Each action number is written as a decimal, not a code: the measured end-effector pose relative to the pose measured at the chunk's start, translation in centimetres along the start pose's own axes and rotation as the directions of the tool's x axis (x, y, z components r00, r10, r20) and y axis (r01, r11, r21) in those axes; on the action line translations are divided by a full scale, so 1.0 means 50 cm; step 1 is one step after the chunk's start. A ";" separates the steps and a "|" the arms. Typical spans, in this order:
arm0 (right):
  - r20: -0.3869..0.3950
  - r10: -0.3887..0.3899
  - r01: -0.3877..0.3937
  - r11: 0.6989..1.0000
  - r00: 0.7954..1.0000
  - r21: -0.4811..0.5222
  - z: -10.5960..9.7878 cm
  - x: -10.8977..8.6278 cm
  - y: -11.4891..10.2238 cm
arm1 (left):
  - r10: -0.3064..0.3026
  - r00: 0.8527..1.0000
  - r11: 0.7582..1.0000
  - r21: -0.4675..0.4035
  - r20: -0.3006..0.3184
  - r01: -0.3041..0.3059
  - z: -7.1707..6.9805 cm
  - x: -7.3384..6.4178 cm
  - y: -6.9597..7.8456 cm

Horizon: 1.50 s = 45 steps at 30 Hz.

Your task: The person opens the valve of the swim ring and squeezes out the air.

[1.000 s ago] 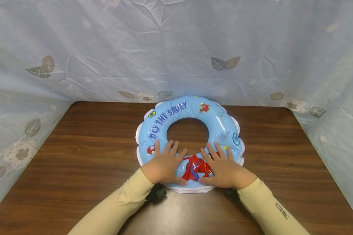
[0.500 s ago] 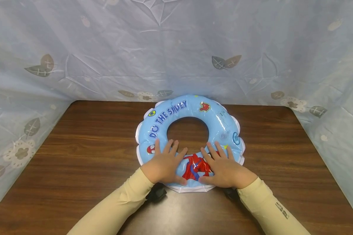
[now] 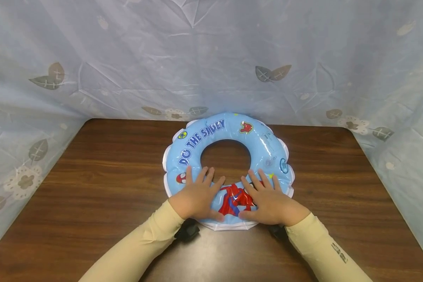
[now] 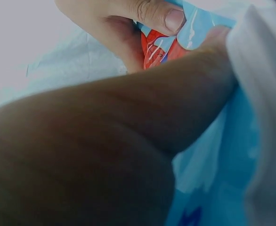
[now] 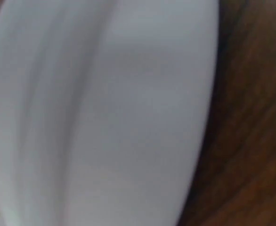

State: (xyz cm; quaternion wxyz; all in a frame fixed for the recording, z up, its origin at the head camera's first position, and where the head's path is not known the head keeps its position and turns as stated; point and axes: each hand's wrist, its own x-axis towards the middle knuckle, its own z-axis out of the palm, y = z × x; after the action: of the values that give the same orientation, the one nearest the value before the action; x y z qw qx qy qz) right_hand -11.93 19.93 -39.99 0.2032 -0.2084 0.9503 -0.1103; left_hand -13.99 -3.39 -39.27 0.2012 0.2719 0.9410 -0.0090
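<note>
An inflated light-blue swim ring (image 3: pixel 268 147) with blue lettering, red cartoon figures and a white scalloped edge lies flat on the wooden table. My left hand (image 3: pixel 199 196) rests on its near left part, fingers spread and straight toward the hole. On the near right part lies my right hand (image 3: pixel 269 201), its fingers spread too. The thumbs point at each other across a red figure. In the left wrist view, the left hand (image 4: pixel 128 122) fills much of the picture, and the right hand (image 4: pixel 142 19) shows beyond it. The ring's white edge (image 5: pixel 138 113) fills most of the right wrist view, blurred.
The brown wooden table (image 3: pixel 102 188) extends on both sides of the ring. A pale curtain (image 3: pixel 225 55) with printed leaves and flowers hangs behind the table and along both sides. Black wrist devices, one of them a camera mount (image 3: pixel 187 231), sit under the wrists.
Both hands and the swim ring stay in place. The head view has shifted very slightly.
</note>
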 end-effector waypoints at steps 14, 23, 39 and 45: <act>-0.001 -0.020 0.020 0.998 1.000 0.057 -0.008 -0.002 0.005 | 0.007 1.000 1.000 -0.021 -0.010 -0.008 -0.004 0.000 -0.003; -0.033 -0.001 0.001 1.000 0.999 0.023 -0.016 -0.009 -0.004 | 0.002 1.000 0.999 -0.045 -0.031 -0.003 -0.009 -0.004 -0.006; -0.004 -0.096 0.096 0.995 0.995 -0.033 -0.037 -0.019 -0.016 | 0.090 0.988 0.991 -0.089 -0.126 -0.101 -0.025 -0.015 0.005; 0.034 -0.080 0.080 0.997 0.996 -0.011 -0.030 -0.016 -0.017 | 0.086 0.994 0.994 -0.058 -0.064 -0.089 -0.015 -0.015 0.014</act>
State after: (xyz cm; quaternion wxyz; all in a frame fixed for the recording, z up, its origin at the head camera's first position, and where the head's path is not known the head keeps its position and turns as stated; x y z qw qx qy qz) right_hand -11.64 19.72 -38.13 0.2133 -0.2493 0.9383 -0.1092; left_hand -13.32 -3.07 -38.24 0.1805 0.3067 0.9338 0.0370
